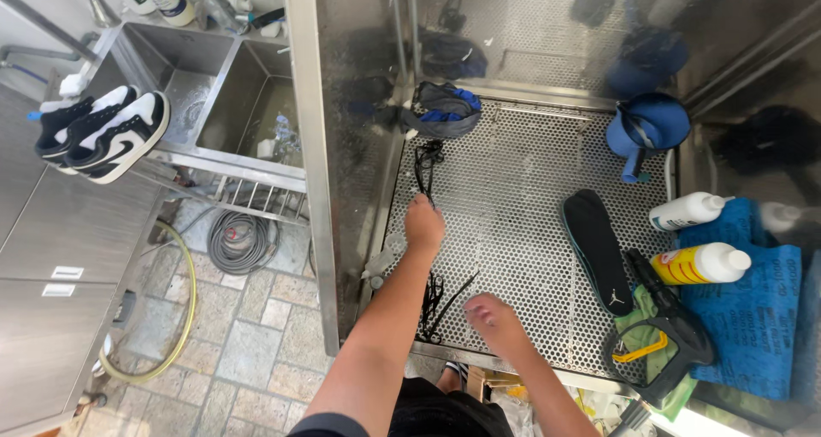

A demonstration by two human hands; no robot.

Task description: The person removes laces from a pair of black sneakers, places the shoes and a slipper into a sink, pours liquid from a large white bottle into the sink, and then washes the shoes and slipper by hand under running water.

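Left hand grip: the left hand (424,223) is closed on the near end of a black shoelace (425,165), fingers pinched around it.
Right hand grip: the right hand (493,315) hovers low with its fingers curled loosely; it holds nothing, and whether the fingertips touch the surface I cannot tell.
Held shoelace: it runs from the left hand toward the far left corner of the perforated metal table (522,189), lying on the surface.
Second shoelace: another black lace (438,300) lies in a loose tangle near the front edge of the table, between the two forearms, just beside the right hand.
Insole: a black insole (596,247) lies flat toward the right side of the table, well apart from both hands.
Far edge: a grey and blue bag (443,110) sits at the far left corner; a blue cap-like item (647,127) at the far right corner.
Right edge: two spray bottles, one white (688,211) and one yellow (701,264), lie on a blue cloth (753,317); a black spray gun (671,334) rests at the front right corner.
Beyond the table: a pair of black and white sneakers (103,133) stands beside a steel sink (214,86) at left; a coiled hose (239,240) lies on the tiled floor.
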